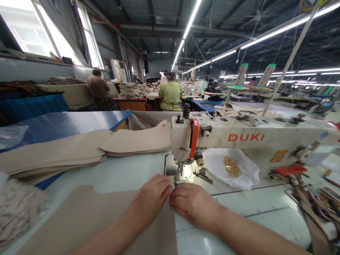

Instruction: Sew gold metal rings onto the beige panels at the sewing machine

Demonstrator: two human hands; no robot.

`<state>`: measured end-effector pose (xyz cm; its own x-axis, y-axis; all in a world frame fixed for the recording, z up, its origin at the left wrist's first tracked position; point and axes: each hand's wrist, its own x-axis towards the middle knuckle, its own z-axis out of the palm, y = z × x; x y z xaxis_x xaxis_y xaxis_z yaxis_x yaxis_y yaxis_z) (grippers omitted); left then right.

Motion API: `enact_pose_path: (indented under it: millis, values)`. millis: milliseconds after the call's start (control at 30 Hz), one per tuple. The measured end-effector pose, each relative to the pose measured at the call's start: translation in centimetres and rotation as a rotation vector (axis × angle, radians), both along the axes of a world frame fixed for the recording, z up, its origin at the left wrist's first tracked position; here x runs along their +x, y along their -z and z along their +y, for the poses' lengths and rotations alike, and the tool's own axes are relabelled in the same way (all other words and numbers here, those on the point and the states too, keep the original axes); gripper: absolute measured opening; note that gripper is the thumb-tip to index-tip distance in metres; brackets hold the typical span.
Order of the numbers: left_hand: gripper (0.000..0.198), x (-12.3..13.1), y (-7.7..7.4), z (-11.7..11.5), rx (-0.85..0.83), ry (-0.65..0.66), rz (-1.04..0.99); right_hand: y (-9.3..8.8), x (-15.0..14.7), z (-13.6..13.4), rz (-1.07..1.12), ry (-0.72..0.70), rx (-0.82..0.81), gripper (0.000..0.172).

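My left hand (153, 197) lies knuckles-up on a beige fabric piece (87, 216), fingers curled down onto its edge just in front of the needle. My right hand (193, 203) sits beside it, fingers bent and pressed on the same edge of the fabric. Both hands meet right below the presser foot (181, 174) of a white DUKI sewing machine (252, 136). The fingertips are tucked under, so what they pinch is partly hidden.
Stacks of cut beige pieces (79, 150) lie to the left on the table. A white bag with gold rings (231, 167) rests under the machine arm. Straps and clutter (318, 198) fill the right edge. Two seated people (170, 95) work farther back.
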<state>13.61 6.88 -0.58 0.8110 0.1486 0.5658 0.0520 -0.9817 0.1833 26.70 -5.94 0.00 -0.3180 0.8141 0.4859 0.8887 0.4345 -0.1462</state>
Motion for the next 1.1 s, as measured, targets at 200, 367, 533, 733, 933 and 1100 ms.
enact_pose_path:
  millis: [200,367,533,733,933,1100]
  values:
    - [0.020,-0.3,-0.3,-0.3,-0.037,0.008,0.020,-0.3,0.0,-0.2,-0.020,0.059,-0.006,0.018]
    - [0.017,-0.5,-0.5,-0.4,-0.066,0.000,0.037,-0.6,-0.1,-0.1,-0.057,0.103,-0.024,0.017]
    - [0.017,-0.6,-0.6,-0.4,-0.079,0.009,0.038,-0.2,-0.1,0.3,-0.108,0.125,-0.015,0.016]
    - [0.018,-0.7,-0.6,-0.4,-0.113,0.013,0.020,0.3,-0.2,0.4,-0.153,0.162,-0.014,0.012]
    - [0.018,-0.4,-0.3,-0.2,-0.118,0.013,0.031,0.3,0.0,0.6,-0.183,0.167,-0.014,0.008]
    - [0.018,1.3,0.0,-0.2,-0.099,0.040,0.014,-0.6,1.3,0.3,-0.251,0.182,-0.096,0.008]
